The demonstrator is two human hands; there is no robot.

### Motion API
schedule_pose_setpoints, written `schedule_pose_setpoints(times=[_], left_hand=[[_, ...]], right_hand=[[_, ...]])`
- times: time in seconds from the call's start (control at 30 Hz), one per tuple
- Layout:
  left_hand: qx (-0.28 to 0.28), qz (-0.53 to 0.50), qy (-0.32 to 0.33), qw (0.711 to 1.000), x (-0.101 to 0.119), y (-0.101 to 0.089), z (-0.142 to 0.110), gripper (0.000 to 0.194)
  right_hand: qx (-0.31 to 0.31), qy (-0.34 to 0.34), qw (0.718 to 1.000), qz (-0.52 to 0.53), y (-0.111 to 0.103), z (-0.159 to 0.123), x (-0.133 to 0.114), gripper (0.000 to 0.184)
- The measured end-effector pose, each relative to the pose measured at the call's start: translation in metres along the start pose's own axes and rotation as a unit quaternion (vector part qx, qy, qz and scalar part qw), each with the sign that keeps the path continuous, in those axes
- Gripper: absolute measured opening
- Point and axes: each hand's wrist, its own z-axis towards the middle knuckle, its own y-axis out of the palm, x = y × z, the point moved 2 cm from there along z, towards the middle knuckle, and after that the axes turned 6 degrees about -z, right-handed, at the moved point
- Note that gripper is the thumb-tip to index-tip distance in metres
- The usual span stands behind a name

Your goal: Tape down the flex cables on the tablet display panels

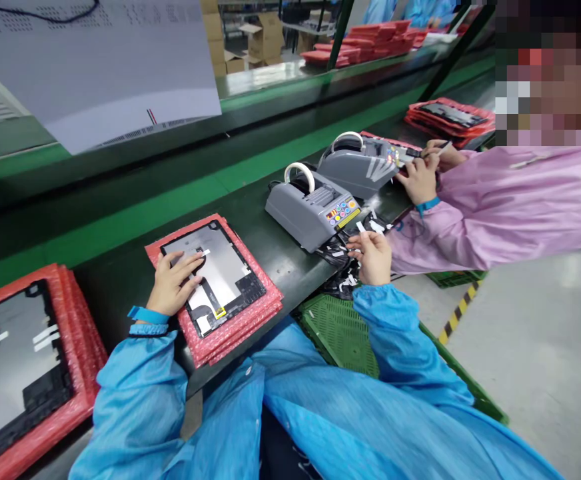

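Observation:
My left hand (173, 283) lies flat with fingers spread on a grey panel (225, 270) that rests on a stack of red bubble-wrap sheets (240, 320) on the dark bench. My right hand (373, 253) is raised at the front of a grey tape dispenser (310, 210), its fingers pinched on a small white piece of tape (361, 227). Both my arms wear blue sleeves.
A second tape dispenser (358, 167) stands further right, where a person in a pink coat (510, 200) works with both hands. Another panel on red wrap (15, 360) lies at the left. A green crate (340, 330) sits below the bench edge. Red stacks (450, 120) lie beyond.

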Motion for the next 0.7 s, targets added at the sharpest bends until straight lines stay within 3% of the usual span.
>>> schedule_pose_setpoints(times=[0.37, 0.47, 0.57, 0.63, 0.7], left_hand=[[0.029, -0.009, -0.005, 1.0, 0.012, -0.011, 0.006, 0.043], [0.064, -0.012, -0.006, 0.998, 0.032, -0.019, 0.014, 0.035], [0.092, -0.016, -0.011, 0.996, 0.061, -0.023, 0.024, 0.029], [0.09, -0.032, -0.006, 0.995, 0.082, -0.021, 0.032, 0.028], [0.059, -0.065, 0.003, 0.996, 0.101, -0.015, 0.041, 0.029]], right_hand=[[0.01, 0.006, 1.0, 0.018, 0.014, 0.008, -0.001, 0.055], [0.023, -0.001, 1.0, 0.016, 0.013, 0.009, -0.002, 0.058], [0.032, -0.058, 0.997, -0.024, 0.009, -0.003, -0.014, 0.055], [0.005, -0.107, 0.992, -0.061, 0.011, -0.02, -0.027, 0.051], [-0.068, -0.129, 0.986, -0.078, 0.02, -0.04, -0.04, 0.048]])
